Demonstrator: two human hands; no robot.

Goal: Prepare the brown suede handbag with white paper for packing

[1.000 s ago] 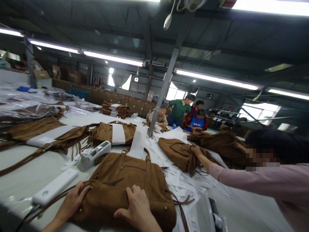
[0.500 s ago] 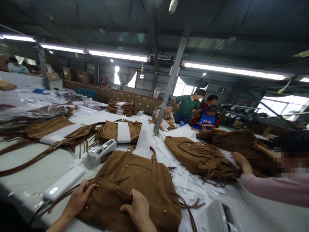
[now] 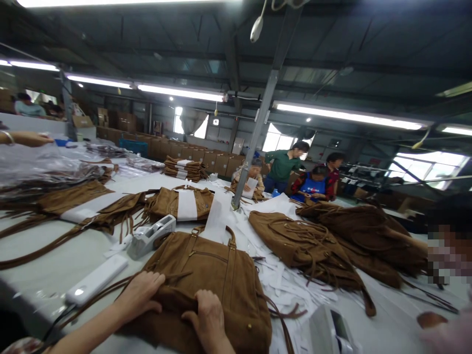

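Note:
A brown suede-like handbag lies in front of me, its two handles pointing away and a zipped pocket facing up. My left hand grips a fold of its near left part, thumb under and fingers over. My right hand is closed on the fabric near the middle of its bottom side, thumb out to the left. The fingertips are partly hidden in the folds. A long strap trails from the bag's left side, and thin fringe ties hang off its right side.
Tape dispensers stand left and right. A white device with a black cord lies at left. Other brown bags and scattered white paper strips cover the table. A grey post rises ahead. A co-worker reaches over bags at right.
My left hand has moved right and slightly up along the bag, closer to my right hand. My right hand stays nearly in place. The co-worker's arm at right has shifted away from the nearer bag.

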